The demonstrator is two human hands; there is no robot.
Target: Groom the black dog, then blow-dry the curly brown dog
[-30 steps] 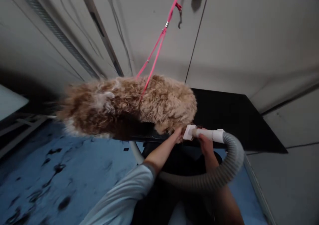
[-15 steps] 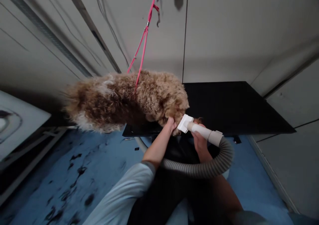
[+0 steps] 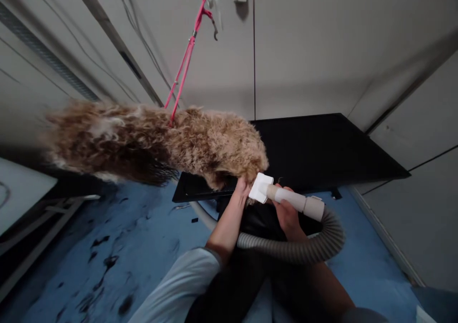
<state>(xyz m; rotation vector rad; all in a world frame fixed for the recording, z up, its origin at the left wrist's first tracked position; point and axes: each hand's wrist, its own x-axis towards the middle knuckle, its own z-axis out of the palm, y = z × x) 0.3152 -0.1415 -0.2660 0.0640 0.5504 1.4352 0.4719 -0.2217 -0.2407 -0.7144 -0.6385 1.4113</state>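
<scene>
A curly brown dog (image 3: 214,137) with a pale patch stands at the near edge of the black table (image 3: 322,151), its front part stretched out past the table's left end. A pink loop (image 3: 184,70) runs from above down to its body. At the dog's rump, my left hand (image 3: 243,186) is closed around a furry leg; its fingertips are hidden. My right hand (image 3: 287,213) grips the white handle of a hose nozzle (image 3: 263,188) with a wide flat head. That head is close against the leg, beside my left hand. A grey ribbed hose (image 3: 304,250) curves back from the handle across my lap.
A metal bar frame (image 3: 110,32) rises behind the dog. Pale wall panels (image 3: 315,41) stand behind the table. Dark tufts of hair (image 3: 110,262) lie on the blue floor (image 3: 153,246). At left is a white surface (image 3: 25,189) on a metal frame.
The dog's front part has reached farther left, and its head end is blurred. The nozzle's flat head has turned and sits slightly lower. The whole view has shifted a little.
</scene>
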